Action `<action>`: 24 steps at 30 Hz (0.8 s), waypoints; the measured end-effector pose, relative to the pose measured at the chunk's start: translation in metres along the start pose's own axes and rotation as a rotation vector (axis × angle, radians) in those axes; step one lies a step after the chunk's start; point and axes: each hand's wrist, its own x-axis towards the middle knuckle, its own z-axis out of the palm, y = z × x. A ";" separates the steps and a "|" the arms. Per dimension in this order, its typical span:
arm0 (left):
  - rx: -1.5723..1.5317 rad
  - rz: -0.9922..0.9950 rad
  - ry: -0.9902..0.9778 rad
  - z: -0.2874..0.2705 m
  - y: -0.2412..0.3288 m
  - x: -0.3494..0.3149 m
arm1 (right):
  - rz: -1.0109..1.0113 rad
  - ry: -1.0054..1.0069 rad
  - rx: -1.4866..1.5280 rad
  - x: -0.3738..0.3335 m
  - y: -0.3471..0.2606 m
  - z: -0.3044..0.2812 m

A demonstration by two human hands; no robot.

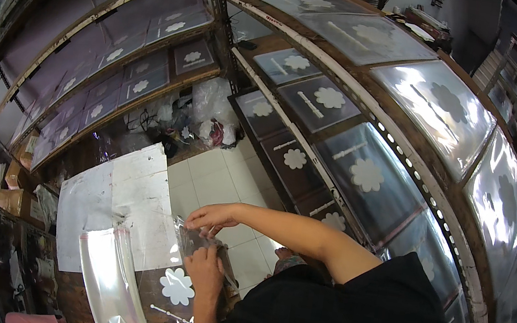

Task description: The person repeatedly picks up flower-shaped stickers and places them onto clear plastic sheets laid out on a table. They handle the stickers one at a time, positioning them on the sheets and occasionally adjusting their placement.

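Note:
A clear plastic sheet (165,284) with a white flower shape (177,286) and a thin white strip (171,315) lies on the worktable. At its far edge my right hand (214,217) reaches across, fingers closed in a pinch on the film. Just nearer, my left hand (205,270) has its fingers bent on the same film, beside the flower; its fingertips are partly hidden. Left of the sheet rests a stack of shiny clear plastic bags (113,280).
White boards (129,189) cover the table's far part. Metal racks (371,111) at right and shelves (112,75) at left hold several flower-marked clear sheets. Crumpled plastic (213,105) lies at the back, beyond the tiled floor (210,178). Cardboard boxes (21,204) stand at left.

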 end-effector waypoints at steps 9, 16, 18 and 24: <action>-0.134 0.075 0.129 -0.018 0.038 0.017 | -0.188 -0.013 -0.683 0.029 -0.033 -0.019; -0.413 0.051 0.424 -0.064 0.050 0.039 | -0.091 0.149 -1.303 -0.094 -0.247 0.009; -0.444 0.010 0.480 -0.070 0.045 0.038 | -0.221 0.169 -1.546 -0.139 -0.303 0.013; -0.446 -0.061 0.296 -0.030 0.039 0.036 | -0.107 0.722 -1.113 -0.349 -0.370 0.005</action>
